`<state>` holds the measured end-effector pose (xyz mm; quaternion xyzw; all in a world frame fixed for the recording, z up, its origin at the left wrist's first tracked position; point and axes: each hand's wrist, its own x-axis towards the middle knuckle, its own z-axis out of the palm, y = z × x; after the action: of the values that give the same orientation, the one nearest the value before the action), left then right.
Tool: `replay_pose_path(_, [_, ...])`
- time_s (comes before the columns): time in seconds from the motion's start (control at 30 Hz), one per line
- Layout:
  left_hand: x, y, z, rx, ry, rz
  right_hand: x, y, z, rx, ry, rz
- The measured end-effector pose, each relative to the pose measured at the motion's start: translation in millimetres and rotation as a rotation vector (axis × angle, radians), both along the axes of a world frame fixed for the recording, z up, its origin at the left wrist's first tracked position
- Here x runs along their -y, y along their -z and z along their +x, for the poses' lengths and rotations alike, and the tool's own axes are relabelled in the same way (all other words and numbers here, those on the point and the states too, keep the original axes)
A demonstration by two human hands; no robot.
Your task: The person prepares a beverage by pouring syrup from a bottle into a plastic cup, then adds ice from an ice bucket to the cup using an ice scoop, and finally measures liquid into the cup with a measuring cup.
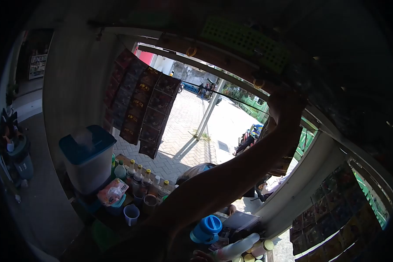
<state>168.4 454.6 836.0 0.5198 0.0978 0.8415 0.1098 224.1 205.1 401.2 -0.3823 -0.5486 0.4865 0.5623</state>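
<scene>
My left arm stretches across the middle up to the opening's upper frame. In deep shadow there, my left hand (286,102) has its fingers bent in beside a yellow ring (258,83); I cannot tell what is in its grip. Dark hanging packets (287,162) show just below that hand, partly behind the forearm. At the bottom edge only dim fingertips of my right hand (201,256) show, close to a pale bottle (238,247) lying at a slant. A blue lidded jug (206,229) stands just above these fingertips.
Sachet strips (139,102) hang on the left, more (336,209) at lower right. A teal-lidded container (87,157), yellow-capped bottles (138,170), a tissue pack (113,192) and a cup (131,213) crowd the counter. A green basket (244,43) sits overhead. Another person's hand (231,210) appears beyond the jug.
</scene>
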Motion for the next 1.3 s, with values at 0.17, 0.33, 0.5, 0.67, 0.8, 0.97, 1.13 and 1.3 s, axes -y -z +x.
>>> replay_pose_path(0.17, [4.6, -8.1, -8.0, -0.04, -0.115, -0.148, 14.6, -5.5, 22.7, 0.021, -0.067, 0.032])
replay_pose_path(0.33, [27.1, -15.7, -6.0, -0.038, 0.101, -0.154, 38.1, -56.8, 20.2, -0.049, -0.08, 0.099])
replay_pose_path(0.5, [49.7, 27.9, -44.2, 0.034, 0.251, -0.277, 44.0, -32.6, 25.6, 0.028, 0.003, -0.015])
replay_pose_path(0.67, [69.8, 80.7, -41.2, 0.057, 0.501, -0.441, 46.8, 0.2, 29.8, 0.055, 0.191, -0.166])
replay_pose_path(0.8, [86.1, 125.4, -35.5, 0.046, 0.747, -0.568, 51.2, 39.3, 44.6, 0.133, 0.296, -0.256])
replay_pose_path(0.97, [164.0, 191.3, -109.2, -0.18, 0.896, -0.782, 60.3, 91.9, 70.7, 0.236, 0.33, -0.482])
replay_pose_path(1.13, [248.3, 211.2, -166.3, -0.354, 0.936, -0.472, 49.4, 150.5, 75.7, 0.224, 0.212, -0.645])
replay_pose_path(1.3, [271.6, 209.7, -180.7, -0.247, 0.939, -0.187, 21.1, 149.7, 32.9, 0.367, -0.043, -0.654])
